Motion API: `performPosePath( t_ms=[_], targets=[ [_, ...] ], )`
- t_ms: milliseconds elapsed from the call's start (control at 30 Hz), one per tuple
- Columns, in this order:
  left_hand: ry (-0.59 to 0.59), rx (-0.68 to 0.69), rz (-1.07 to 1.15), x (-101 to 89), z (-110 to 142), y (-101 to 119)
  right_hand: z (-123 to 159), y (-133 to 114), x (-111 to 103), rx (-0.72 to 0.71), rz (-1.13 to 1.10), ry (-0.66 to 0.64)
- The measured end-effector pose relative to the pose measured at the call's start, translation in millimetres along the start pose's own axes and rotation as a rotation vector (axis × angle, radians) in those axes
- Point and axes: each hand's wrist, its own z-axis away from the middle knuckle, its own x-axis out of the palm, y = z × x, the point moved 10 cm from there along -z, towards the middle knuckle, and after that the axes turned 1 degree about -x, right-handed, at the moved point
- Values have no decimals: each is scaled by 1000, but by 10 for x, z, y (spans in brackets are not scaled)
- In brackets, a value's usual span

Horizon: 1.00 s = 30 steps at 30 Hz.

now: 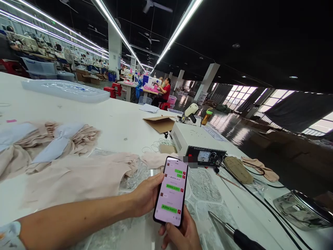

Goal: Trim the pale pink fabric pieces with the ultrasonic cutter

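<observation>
A smartphone [171, 194] with a lit chat screen is held upright over the white table. My left hand [147, 194] grips its left edge, thumb along the side. Around the lower right corner my right hand [182, 231] is closed, its thumb at the bottom edge. Beneath the phone lie clear plastic trays [204, 185]. Pale beige fabric pieces [78, 173] are spread to the left, beside bundles tied with white strips [58, 142]. A soldering-iron-like tool with a black handle [244, 239] rests to the right of my right hand.
A white box with a gauge [197, 142] stands behind the phone, its black cable running right. A glass jar [303, 210] sits at the right edge. Farther back are a cardboard piece [160, 123], a plastic lid [67, 91] and a person in red [165, 91] at a sewing machine.
</observation>
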Motion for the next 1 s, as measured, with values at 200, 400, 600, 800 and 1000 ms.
performPosePath(
  t_ms=[200, 400, 600, 800, 1000],
  targets=[
    [5, 29, 10, -31, -8, 5, -29, 26, 23, -26, 103, 35],
    [56, 84, 30, -17, 36, 25, -29, -114, -91, -113, 234, 208],
    [71, 104, 2, 50, 121, 36, 6, -259, -87, -203, 323, 310],
    [52, 106, -4, 58, 119, 68, 8, -201, -1, -150, 175, 148],
    [66, 25, -49, 21, 84, -2, 57, -31, 35, -47, -12, 37]
  ],
)
